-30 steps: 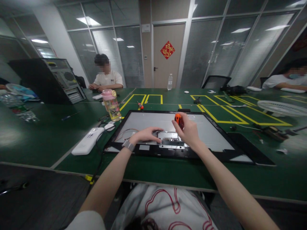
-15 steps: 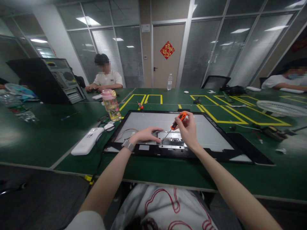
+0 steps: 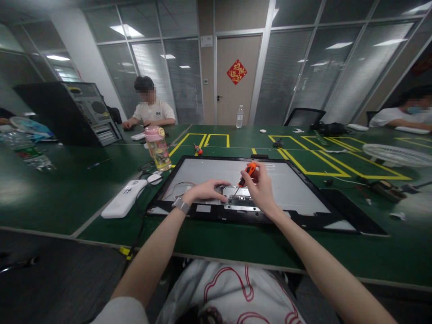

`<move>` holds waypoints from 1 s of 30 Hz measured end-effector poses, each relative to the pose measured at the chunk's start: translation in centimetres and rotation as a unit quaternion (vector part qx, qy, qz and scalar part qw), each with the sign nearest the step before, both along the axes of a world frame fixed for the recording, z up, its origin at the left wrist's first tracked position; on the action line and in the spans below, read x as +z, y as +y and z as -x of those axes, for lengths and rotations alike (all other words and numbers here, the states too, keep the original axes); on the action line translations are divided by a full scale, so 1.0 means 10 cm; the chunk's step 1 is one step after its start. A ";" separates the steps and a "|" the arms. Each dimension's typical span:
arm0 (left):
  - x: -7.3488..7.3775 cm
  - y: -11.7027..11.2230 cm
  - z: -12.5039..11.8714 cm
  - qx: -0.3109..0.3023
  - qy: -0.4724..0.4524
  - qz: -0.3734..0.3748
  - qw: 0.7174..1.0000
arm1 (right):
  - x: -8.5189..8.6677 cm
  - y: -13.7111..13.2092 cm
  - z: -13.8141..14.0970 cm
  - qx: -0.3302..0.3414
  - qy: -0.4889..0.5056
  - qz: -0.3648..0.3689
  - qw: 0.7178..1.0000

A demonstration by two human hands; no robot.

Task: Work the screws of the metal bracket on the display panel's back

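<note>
A flat display panel [image 3: 290, 184] with a black frame and pale back lies on the table before me. Near its front edge sits a silver metal bracket [image 3: 241, 208]. My left hand [image 3: 206, 191], a watch on its wrist, has thumb and fingers around the bracket's left end, seemingly holding it; the contact is partly hidden. In my right hand [image 3: 261, 186] is an orange and black screwdriver [image 3: 249, 172], slanting down to the left. Its tip reaches the bracket's left part, close to my left thumb. Whether a screw sits under the tip is too small to tell.
Left of the panel are a white power bank [image 3: 123, 198] with a black cable and a pink-lidded bottle [image 3: 157, 148]. A computer case [image 3: 67, 112] stands farther left. A dark flat piece [image 3: 354, 211] lies at right. Two co-workers sit across the table.
My right hand and the screwdriver handle have shifted slightly left and down, so the screwdriver stands a little steeper. My left hand stays at the bracket. The view has moved slightly.
</note>
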State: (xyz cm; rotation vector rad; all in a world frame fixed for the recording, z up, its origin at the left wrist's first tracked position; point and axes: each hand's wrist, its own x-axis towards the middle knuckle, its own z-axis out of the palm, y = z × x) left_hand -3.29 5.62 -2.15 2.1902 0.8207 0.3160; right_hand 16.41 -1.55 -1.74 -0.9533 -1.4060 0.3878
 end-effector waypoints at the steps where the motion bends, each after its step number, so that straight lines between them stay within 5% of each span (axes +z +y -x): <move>1: 0.00 0.00 0.00 0.000 0.000 0.001 1.000 | 0.00 0.00 0.00 0.002 -0.002 -0.002 1.000; 11: -0.06 0.04 0.01 0.007 -0.004 0.003 1.000 | 0.12 -0.07 -0.01 0.035 -0.087 0.005 0.996; 18: -0.04 0.01 0.01 0.007 -0.006 -0.002 1.000 | 0.15 -0.04 -0.08 0.135 -0.085 0.023 0.987; 25: -0.03 0.01 0.00 0.001 -0.018 0.011 1.000 | 0.28 -0.11 -0.09 0.346 0.095 0.113 0.926; 30: 0.00 -0.01 0.01 0.004 -0.019 0.014 1.000 | 0.20 -0.05 -0.03 0.328 0.219 0.132 0.909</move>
